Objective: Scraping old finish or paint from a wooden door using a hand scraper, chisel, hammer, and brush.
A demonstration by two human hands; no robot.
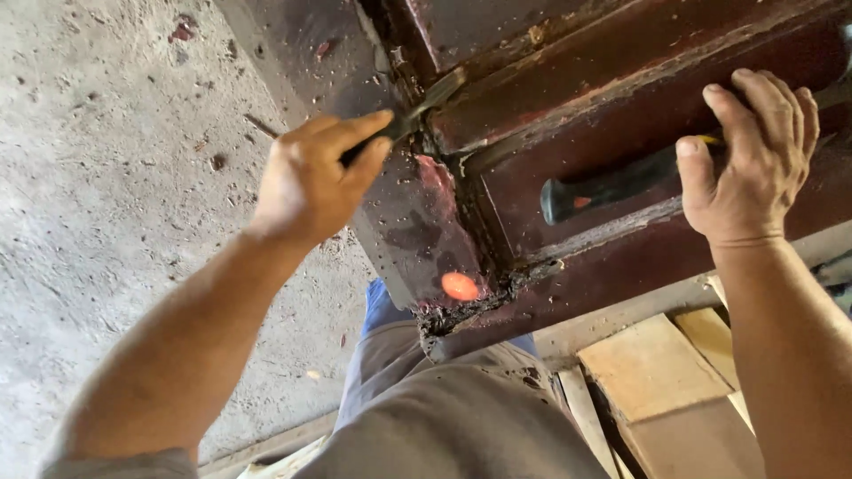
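Chisel [426,102] gripped in closed left hand [311,182] at door [568,80] corner, hammer [612,184] clasped in right hand [750,160], planks [657,368] below.

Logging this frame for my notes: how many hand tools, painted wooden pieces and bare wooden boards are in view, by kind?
Hand tools: 2, a chisel in the left hand and a hammer in the right hand
Dark red painted door frame: 1
Bare wooden boards: about 3
Total: about 6
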